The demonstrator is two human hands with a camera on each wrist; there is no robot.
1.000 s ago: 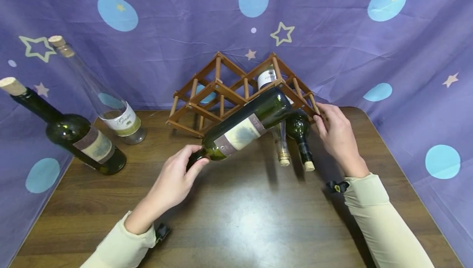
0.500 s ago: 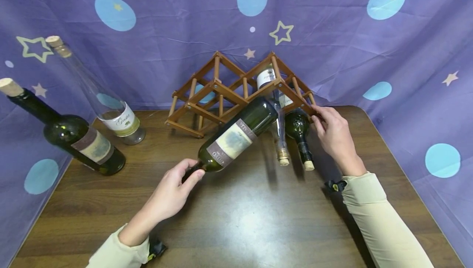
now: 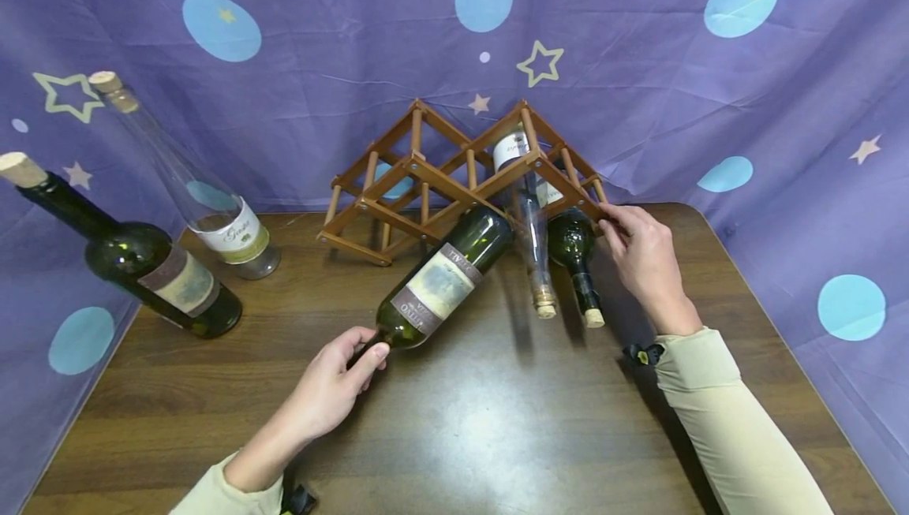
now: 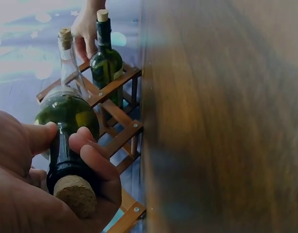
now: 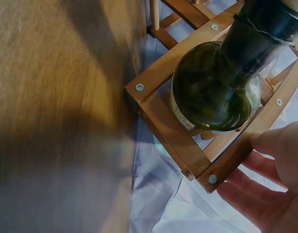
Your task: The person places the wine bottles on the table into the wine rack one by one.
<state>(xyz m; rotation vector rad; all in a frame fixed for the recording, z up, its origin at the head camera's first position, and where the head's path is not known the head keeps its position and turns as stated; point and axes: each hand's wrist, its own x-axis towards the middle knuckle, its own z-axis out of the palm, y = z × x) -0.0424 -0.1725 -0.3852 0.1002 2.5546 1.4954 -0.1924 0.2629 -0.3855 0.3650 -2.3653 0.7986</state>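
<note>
My left hand [image 3: 330, 385] grips a dark green wine bottle [image 3: 439, 288] by its neck. The bottle slants up and away, its base overlapping the front bars of the wooden wine rack [image 3: 443, 181]. In the left wrist view its cork [image 4: 76, 195] shows between palm and fingers. My right hand [image 3: 642, 263] pinches the rack's right end; in the right wrist view thumb and fingers lie around the corner bar [image 5: 227, 164]. A clear corked bottle [image 3: 537, 263] and a green corked bottle [image 3: 570, 240] lie in the rack's right part, necks toward me.
At the left of the wooden table [image 3: 454, 436] stand another green wine bottle [image 3: 181, 282] and a clear bottle [image 3: 237, 235], both corked. A purple curtain [image 3: 341, 42] with stars and dots hangs close behind the rack.
My left hand has drawn the wine bottle down and to the left, so its base sits lower and farther left against the rack. The right hand stays at the rack's end.
</note>
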